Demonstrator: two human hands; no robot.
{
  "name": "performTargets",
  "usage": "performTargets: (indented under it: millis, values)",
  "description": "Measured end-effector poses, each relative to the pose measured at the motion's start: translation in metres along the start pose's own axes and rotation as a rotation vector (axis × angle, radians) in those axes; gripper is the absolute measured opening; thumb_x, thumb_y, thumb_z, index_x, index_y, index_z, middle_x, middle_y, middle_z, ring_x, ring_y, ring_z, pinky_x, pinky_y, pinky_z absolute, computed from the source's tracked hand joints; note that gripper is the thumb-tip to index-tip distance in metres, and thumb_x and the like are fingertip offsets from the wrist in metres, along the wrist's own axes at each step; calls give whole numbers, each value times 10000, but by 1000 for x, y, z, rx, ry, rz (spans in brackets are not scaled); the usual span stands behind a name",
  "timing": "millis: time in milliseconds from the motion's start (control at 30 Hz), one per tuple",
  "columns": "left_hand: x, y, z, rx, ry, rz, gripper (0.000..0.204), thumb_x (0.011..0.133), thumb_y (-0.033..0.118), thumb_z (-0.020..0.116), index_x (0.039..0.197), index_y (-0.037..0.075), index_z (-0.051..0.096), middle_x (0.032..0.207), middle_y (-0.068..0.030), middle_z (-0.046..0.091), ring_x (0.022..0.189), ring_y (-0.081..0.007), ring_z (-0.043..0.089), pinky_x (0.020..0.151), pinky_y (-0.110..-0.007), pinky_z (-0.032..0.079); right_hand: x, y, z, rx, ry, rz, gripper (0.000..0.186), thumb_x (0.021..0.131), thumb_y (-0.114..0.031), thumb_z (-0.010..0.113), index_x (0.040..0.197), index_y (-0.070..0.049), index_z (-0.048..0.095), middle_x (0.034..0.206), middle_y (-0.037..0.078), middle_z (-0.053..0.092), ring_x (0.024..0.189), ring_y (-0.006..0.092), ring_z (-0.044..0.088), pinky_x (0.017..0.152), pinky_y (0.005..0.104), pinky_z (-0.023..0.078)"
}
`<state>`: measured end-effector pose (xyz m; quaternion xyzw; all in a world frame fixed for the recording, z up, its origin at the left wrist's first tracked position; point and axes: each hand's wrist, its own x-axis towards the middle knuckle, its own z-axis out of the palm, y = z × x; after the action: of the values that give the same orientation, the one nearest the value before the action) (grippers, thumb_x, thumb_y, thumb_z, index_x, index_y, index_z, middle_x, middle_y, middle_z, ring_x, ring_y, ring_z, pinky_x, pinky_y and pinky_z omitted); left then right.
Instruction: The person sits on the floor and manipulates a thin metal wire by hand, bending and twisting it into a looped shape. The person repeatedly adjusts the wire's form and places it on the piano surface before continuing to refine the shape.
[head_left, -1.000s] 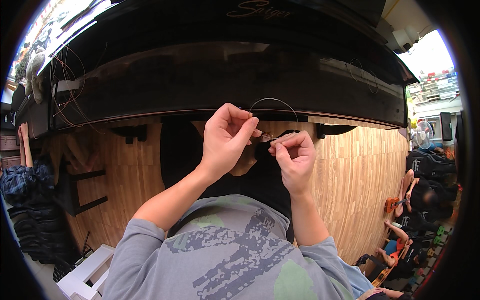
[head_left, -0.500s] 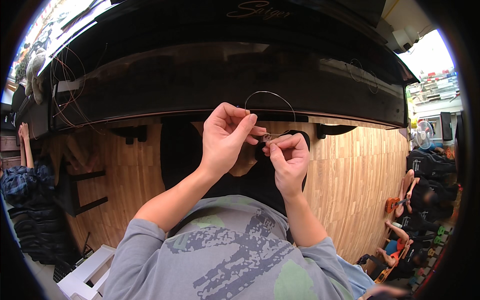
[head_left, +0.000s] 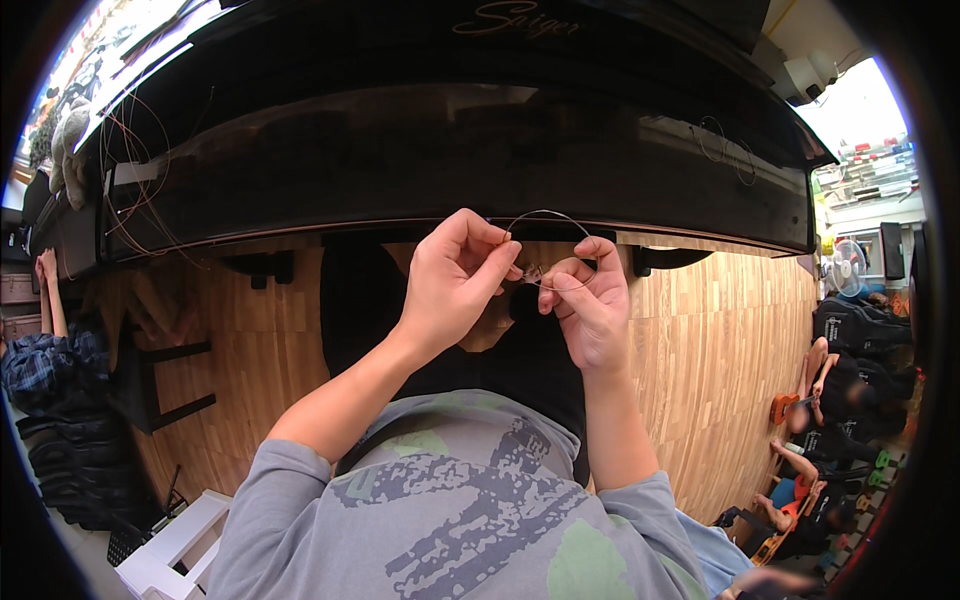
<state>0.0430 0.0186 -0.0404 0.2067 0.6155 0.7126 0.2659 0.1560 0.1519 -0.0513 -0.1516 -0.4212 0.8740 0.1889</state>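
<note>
Left hand [head_left: 455,280] and right hand [head_left: 597,312] pinch a thin wire [head_left: 546,212].
I see its loop bow toward the black piano [head_left: 400,150].

The grey T-shirt [head_left: 440,520] carries a mottled slate print [head_left: 490,500] across the front and pale green patches [head_left: 585,565]. Its short sleeves [head_left: 640,508] end near the elbows, above a bare left hand [head_left: 450,280] and right hand [head_left: 595,320]; the trousers [head_left: 352,325] are black.

Wire loop [head_left: 546,211] in both hands [head_left: 450,285]
</note>
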Motion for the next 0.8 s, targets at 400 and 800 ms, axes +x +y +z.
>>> performTargets:
  millis: [400, 800]
  values:
    - [2, -4, 0, 106, 37, 83, 82, 880, 44, 635, 869, 23, 556, 754, -28, 636, 696, -83, 659, 553, -180, 491, -1, 4, -3, -78, 108, -119, 180, 852, 38, 556, 999, -48, 497, 845, 57, 584, 718, 117, 550, 653, 235, 442]
    - [2, -8, 5, 187, 122, 260, 76, 838, 8, 653, 822, -17, 582, 745, -72, 629, 672, -126, 666, 569, -229, 522, -15, 23, 29, -895, 131, -449, 123, 813, 1, 675, 929, 5, 637, 720, 56, 625, 592, 98, 595, 508, 214, 452]
